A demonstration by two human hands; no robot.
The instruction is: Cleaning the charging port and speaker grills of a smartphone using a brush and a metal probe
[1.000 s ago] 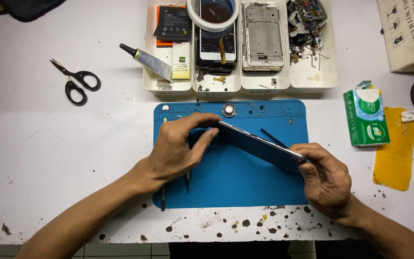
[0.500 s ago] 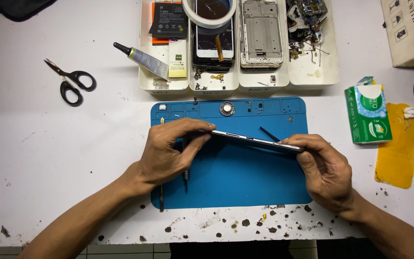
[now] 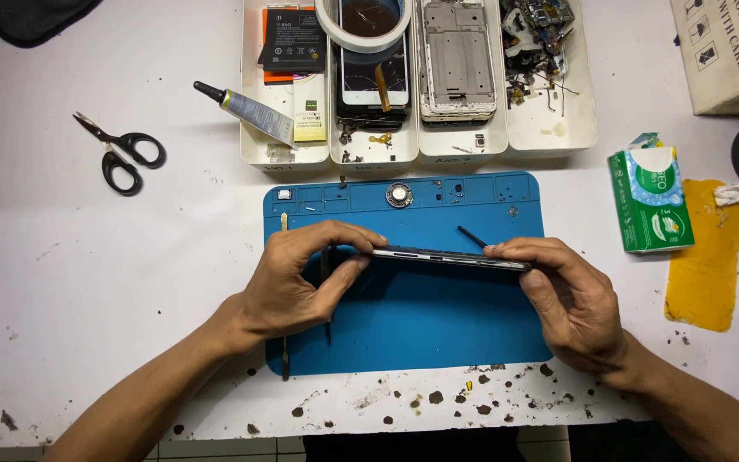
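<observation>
1. My left hand [image 3: 288, 287] and right hand [image 3: 570, 299] both have hold of a dark smartphone [image 3: 446, 256], turned edge-on to the camera so I mostly just see its thin side with the little buttons.
2. Left fingers [image 3: 348, 235] are pinching the phone's left end, thumb underneath and index curled over the top.
3. Right fingers [image 3: 523, 251] are pressed together along the top edge at the right end, gripping it from that side.
4. The phone sits just above the blue repair mat [image 3: 421, 325], roughly across its middle; can't tell if the bottom edge actually touches the mat.
5. A thin black tool [image 3: 472, 237] lies on the mat just behind the phone, near my right fingertips.
6. A small round metal part [image 3: 399, 195] sits in the mat's top row of compartments.
7. Behind the mat is a white parts tray [image 3: 558, 128] with phone frames, a screen, a battery and a roll of tape [image 3: 363, 26] on top.
8. A glue tube [image 3: 245, 109] leans over the tray's left rim, and scissors [image 3: 121, 152] lie well off to the left on the white surface [image 3: 87, 257].
9. A green tissue pack [image 3: 650, 201] and a yellow cloth [image 3: 707, 257] are off to the right.
</observation>
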